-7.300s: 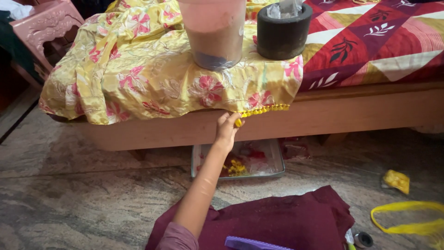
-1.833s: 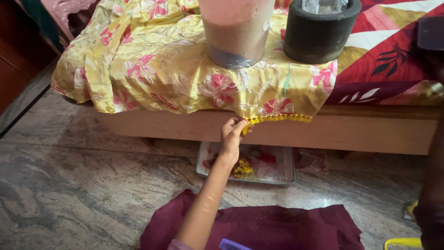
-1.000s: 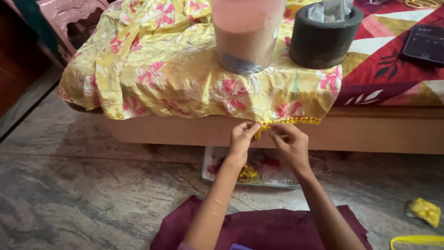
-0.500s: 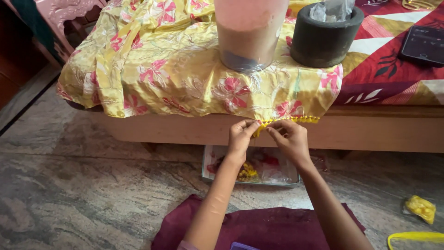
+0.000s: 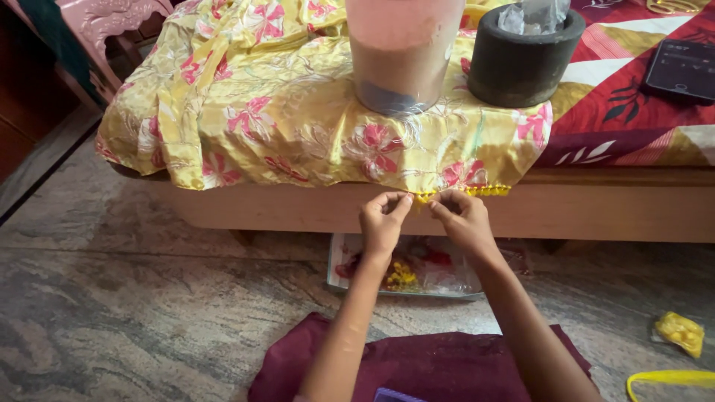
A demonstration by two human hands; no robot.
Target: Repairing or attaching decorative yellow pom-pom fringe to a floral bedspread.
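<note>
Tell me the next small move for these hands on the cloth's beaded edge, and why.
Probably shift both pinches a little leftward along the hem: the left hand and right hand meet where the yellow beaded trim ends, and the yellow floral cloth beyond hangs bare.

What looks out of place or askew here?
A tall jar and a dark round mortar stand on the yellow floral cloth at the bed edge, pinning it. Both hands pinch its beaded hem. A yellow packet lies loose on the floor.

Pink jar (image 5: pixel 406 52), dark stone mortar (image 5: pixel 525 63), phone (image 5: pixel 684 68)
</note>
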